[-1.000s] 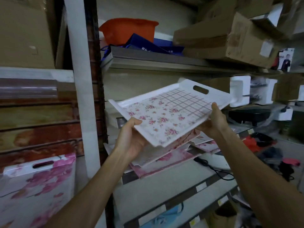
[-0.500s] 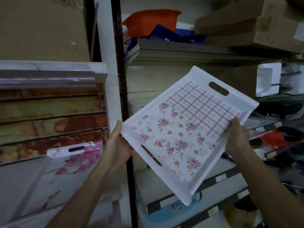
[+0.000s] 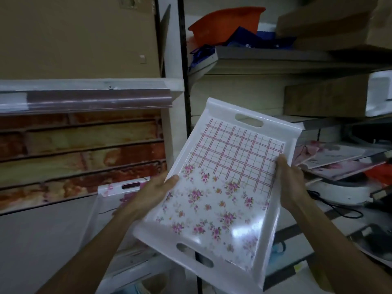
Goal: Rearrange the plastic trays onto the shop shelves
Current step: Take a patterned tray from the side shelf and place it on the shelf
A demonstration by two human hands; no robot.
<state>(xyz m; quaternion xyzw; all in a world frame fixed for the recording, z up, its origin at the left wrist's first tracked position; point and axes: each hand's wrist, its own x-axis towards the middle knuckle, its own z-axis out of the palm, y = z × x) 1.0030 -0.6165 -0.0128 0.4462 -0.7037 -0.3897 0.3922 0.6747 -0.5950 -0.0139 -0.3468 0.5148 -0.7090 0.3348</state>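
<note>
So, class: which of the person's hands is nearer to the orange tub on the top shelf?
Probably the left hand, below and a little left of the orange tub. The right hand grips the tray further right.

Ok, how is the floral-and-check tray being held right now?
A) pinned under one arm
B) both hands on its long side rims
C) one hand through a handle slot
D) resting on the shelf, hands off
B: the left hand and right hand grip opposite long rims of the tray; both handle slots are empty.
</note>
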